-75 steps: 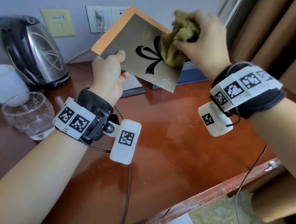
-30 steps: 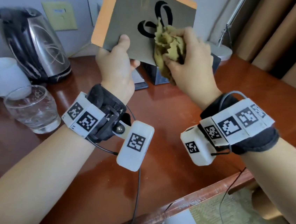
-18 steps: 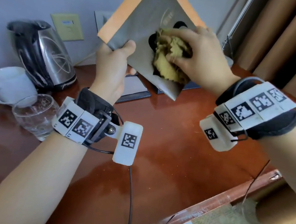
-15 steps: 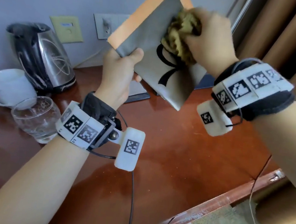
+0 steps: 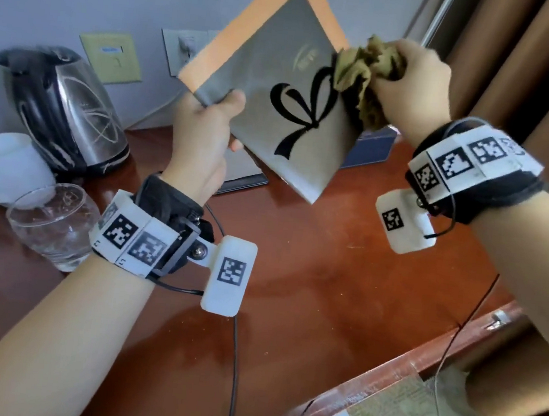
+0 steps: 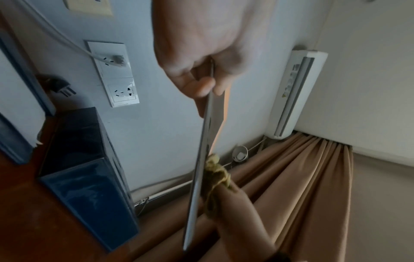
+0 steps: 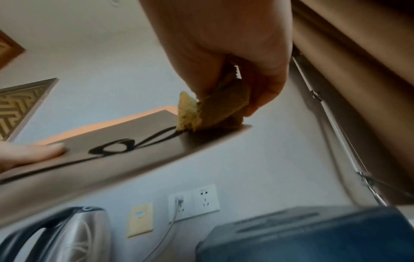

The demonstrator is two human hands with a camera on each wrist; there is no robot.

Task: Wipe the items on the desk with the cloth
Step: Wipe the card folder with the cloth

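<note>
Crumpled olive-yellow cloth (image 5: 364, 81) sits bunched in the right hand (image 5: 411, 86), whose fingers curl tightly round it and press it against the right-hand edge of a flat grey card with an orange border and a black ribbon-bow drawing (image 5: 277, 106). From the right wrist view the cloth (image 7: 212, 111) touches the card (image 7: 125, 141) just at the end of the bow's loop, close to the card's far corner. The left hand (image 5: 202, 142) pinches the card's left edge, thumb on the printed face and fingers behind, holding it tilted on a corner above the glossy reddish-brown wooden desk (image 5: 308, 296). Seen edge-on from the left wrist, the card (image 6: 201, 168) is thin, with the cloth (image 6: 217, 177) against one face. Under the card, a dark blue box (image 5: 371, 147) stands on the desk by the wall. Farther left stand a steel and black electric kettle (image 5: 60, 107), a white ceramic cup (image 5: 3, 162) and a clear drinking glass (image 5: 51, 221). Behind them, white wall sockets (image 5: 185, 46) are set in the pale wall, and tan curtains (image 5: 533, 82) hang to the right.
</note>
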